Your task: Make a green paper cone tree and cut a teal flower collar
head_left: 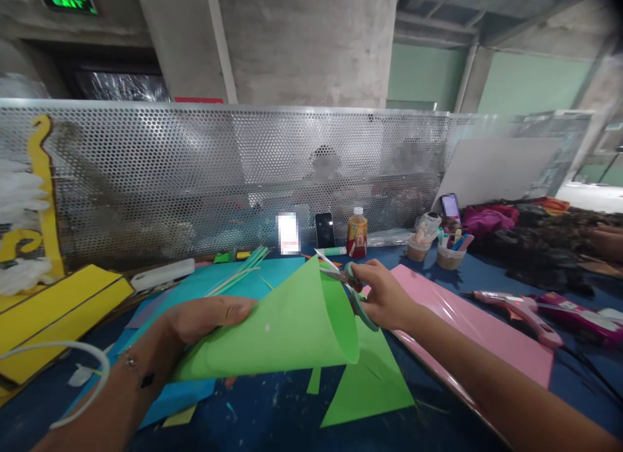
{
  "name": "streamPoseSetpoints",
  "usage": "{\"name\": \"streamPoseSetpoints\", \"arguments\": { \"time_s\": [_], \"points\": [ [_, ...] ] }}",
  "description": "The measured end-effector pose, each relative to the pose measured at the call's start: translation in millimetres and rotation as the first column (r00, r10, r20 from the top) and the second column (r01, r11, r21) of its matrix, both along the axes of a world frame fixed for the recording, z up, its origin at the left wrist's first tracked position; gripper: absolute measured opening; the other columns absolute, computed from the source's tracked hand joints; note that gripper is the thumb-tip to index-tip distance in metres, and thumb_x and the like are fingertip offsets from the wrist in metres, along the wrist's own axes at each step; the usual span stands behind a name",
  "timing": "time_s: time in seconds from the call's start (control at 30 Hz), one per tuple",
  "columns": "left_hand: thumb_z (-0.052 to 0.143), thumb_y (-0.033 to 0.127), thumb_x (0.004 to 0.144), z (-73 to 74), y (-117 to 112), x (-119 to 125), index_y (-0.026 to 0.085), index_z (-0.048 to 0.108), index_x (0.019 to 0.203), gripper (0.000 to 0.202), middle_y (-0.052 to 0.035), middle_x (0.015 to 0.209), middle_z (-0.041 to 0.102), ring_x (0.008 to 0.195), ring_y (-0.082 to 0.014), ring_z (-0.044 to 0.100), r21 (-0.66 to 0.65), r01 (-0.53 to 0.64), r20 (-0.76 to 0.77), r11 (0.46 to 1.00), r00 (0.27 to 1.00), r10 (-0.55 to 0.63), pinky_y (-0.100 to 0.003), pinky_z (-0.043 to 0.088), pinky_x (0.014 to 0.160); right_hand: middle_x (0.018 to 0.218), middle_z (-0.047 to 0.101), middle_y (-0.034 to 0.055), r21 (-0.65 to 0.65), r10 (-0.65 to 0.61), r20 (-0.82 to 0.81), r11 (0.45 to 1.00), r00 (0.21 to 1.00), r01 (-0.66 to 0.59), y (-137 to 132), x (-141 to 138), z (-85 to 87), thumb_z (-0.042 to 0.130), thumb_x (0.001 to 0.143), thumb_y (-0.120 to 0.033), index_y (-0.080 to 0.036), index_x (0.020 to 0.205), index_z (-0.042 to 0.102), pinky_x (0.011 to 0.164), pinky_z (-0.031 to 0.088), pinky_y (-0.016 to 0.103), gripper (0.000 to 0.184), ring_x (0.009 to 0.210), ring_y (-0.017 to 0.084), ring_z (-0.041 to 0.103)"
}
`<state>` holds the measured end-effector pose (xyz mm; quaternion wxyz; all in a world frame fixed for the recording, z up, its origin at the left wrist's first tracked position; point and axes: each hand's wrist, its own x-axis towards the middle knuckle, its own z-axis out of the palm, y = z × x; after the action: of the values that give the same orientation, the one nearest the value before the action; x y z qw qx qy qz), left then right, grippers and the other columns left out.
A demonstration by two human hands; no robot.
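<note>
A light green paper cone (277, 328) is held up over the blue table, its wide mouth facing right. My left hand (209, 315) grips it near the narrow end, thumb on top and the other fingers mostly hidden beneath. In my right hand (384, 296) is a pair of scissors (357, 299) with grey-green handles. Their blades are spread at the upper rim of the cone's mouth, one of them partly hidden by the paper. Below lies a green paper offcut (370, 380), with a small green strip (314, 380) beside it.
Blue paper sheets (287, 270) lie at left, pink sheets (467, 322) at right. Beyond the pink stands a pink glue gun (520, 306). A drink bottle (357, 234), two phones and cups of pens (450, 252) line the back, before a perforated metal panel (195, 173). Yellow board (63, 315) sits far left.
</note>
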<state>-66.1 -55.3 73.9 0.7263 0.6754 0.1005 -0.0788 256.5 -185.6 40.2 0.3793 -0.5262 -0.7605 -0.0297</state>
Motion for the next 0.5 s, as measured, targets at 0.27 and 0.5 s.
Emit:
{"name": "streamPoseSetpoints", "arguments": {
  "time_s": [0.27, 0.5],
  "points": [
    [0.063, 0.067, 0.088, -4.6, 4, -6, 0.013, 0.065, 0.132, 0.069, -0.009, 0.088, 0.079, 0.07, -0.0243, 0.073, 0.013, -0.056, -0.037, 0.998, 0.998, 0.057, -0.036, 0.06, 0.067, 0.051, 0.048, 0.0006, 0.074, -0.196, -0.01, 0.978, 0.981, 0.196, 5, 8, -4.4, 0.073, 0.08, -0.053, -0.023, 0.053, 0.045, 0.061, 0.033, 0.03, 0.049, 0.064, 0.019, 0.046],
    [0.071, 0.055, 0.09, 16.6, 29, -24, 0.021, 0.074, 0.122, 0.047, -0.0068, 0.121, 0.076, 0.115, -0.0283, 0.065, 0.609, -0.132, 0.065, 0.782, 0.991, 0.117, -0.028, 0.052, 0.092, 0.062, 0.061, 0.0018, -0.127, -0.282, -0.4, 0.959, 0.872, 0.252, 20, 27, -11.0, 0.067, 0.085, -0.065, -0.02, 0.075, 0.069, 0.056, 0.039, 0.03, 0.046, 0.059, 0.017, 0.052]
  ]
}}
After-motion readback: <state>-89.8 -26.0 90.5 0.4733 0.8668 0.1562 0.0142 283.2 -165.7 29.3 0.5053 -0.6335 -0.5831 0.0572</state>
